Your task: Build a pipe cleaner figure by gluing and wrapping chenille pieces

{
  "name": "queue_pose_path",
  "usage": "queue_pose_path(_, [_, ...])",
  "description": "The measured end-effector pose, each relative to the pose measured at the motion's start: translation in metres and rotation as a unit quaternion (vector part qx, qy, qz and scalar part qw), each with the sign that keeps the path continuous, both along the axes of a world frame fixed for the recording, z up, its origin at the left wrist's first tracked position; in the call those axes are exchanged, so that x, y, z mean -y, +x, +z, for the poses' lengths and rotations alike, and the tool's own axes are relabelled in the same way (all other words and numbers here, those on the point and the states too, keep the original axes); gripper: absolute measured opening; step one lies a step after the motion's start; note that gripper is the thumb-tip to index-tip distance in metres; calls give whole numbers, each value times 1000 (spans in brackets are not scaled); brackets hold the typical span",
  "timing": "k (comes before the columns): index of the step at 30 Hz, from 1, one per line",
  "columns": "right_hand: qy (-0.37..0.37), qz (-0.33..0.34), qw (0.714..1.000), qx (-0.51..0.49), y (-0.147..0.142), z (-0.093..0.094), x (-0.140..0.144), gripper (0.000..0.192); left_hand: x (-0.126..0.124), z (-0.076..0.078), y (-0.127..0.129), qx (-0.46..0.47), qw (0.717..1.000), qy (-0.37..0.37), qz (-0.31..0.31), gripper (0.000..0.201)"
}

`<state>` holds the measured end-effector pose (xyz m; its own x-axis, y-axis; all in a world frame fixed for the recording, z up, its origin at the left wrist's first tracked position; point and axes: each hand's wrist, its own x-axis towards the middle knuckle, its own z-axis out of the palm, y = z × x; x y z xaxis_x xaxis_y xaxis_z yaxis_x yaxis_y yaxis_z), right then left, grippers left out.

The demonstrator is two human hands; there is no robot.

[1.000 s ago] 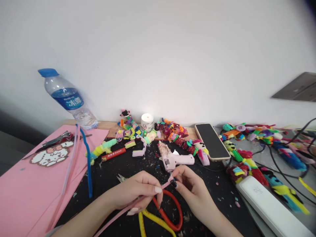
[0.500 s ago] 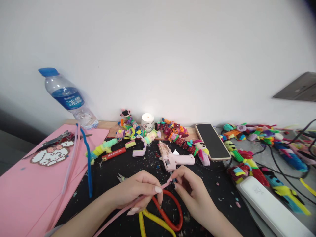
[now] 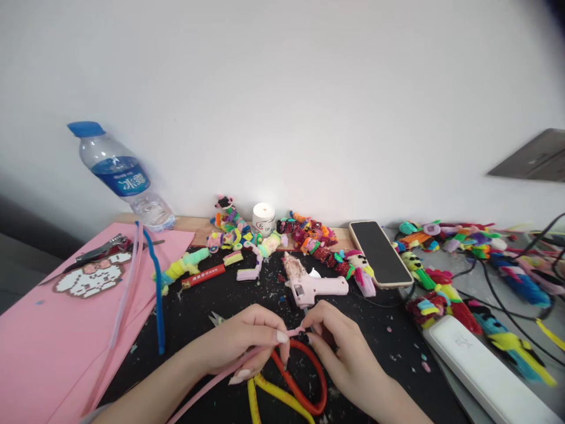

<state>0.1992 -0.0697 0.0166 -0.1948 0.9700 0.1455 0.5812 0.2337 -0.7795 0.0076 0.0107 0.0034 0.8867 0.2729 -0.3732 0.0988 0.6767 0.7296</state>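
Both hands pinch the pink pipe cleaner [image 3: 229, 372] just in front of the glue gun [image 3: 311, 287], left hand [image 3: 241, 344] gripping its long run, right hand [image 3: 339, 344] closed on the tip, axis slanting toward the near-left.

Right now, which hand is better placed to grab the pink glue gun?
Probably the right hand: it sits just below the pink glue gun, pinching only the pipe cleaner tip. The left hand grips its length, farther away.
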Motion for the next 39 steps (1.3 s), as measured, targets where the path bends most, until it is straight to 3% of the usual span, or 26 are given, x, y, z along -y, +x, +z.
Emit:
queue_pose_path(17, [-1,34,999,19,-1,-1,2,15,2,3,1,-12,1000,23,-17,23])
queue_pose_path(25, [16,-73,997,-28,-1,-1,-1,16,5,-1,4,-4,999,39,35,23])
queue_pose_path(33, [-25,-87,990,-110,0,-2,-3,24,4,1,5,17,998,23,60,23])
queue_pose_path(39, [-13,-93,988,-122,0,-2,-1,23,4,1,4,24,998,22,57,22])
